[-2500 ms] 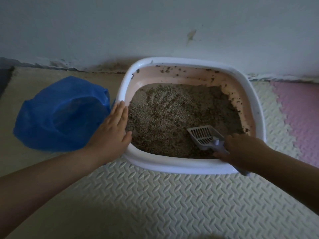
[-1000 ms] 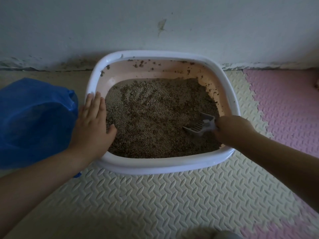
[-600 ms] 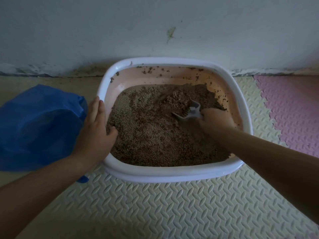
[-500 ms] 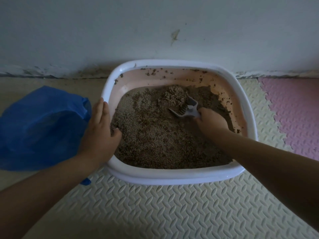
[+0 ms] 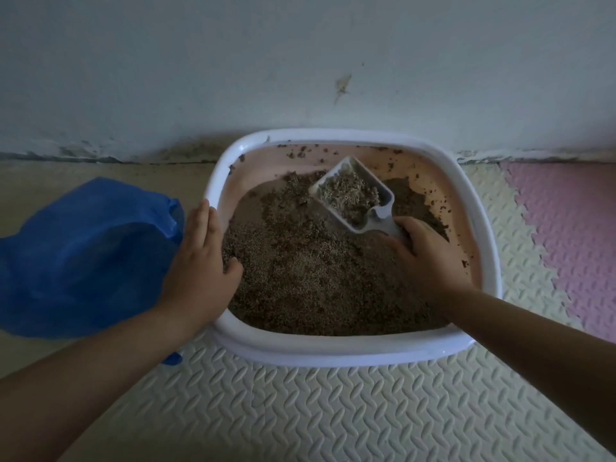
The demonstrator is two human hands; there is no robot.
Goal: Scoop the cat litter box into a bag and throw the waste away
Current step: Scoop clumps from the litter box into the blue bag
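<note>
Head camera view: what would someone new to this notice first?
The white litter box against the wall, full of brown litter, dominates the centre. Inside it, the right hand holds a scoop heaped with litter, while the left hand rests on the box's left rim beside a blue bag.

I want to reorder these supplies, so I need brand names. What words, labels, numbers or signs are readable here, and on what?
None: no readable text shows anywhere in this dim view.
The litter box, scoop, blue bag, foam mat and wall show only plain surfaces.
</note>
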